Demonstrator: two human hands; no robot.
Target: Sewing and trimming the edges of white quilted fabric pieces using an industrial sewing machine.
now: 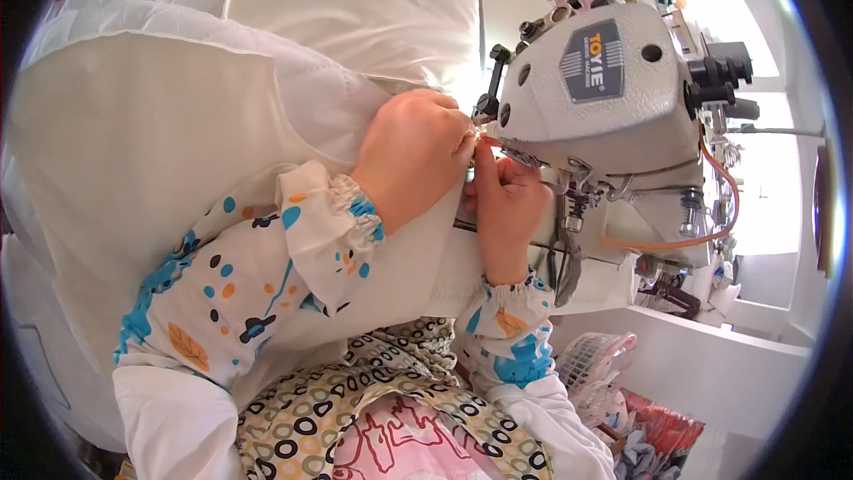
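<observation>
My left hand (413,156) rests knuckles-up on cream white fabric (160,142), its fingertips pinched at the fabric edge right beside the head of a grey industrial sewing machine (613,80). My right hand (506,200) is curled just below it, fingertips pressed to the same fabric edge under the machine's needle area. A small orange bit shows between the two hands' fingertips. Both forearms wear white sleeve covers with blue and orange spots. The needle itself is hidden behind my fingers.
A large bulk of quilted white fabric (355,0) piles up to the left and behind. An orange tube (724,196) loops off the machine's right side. A white basket (595,360) and colourful cloth (662,436) lie low at the right.
</observation>
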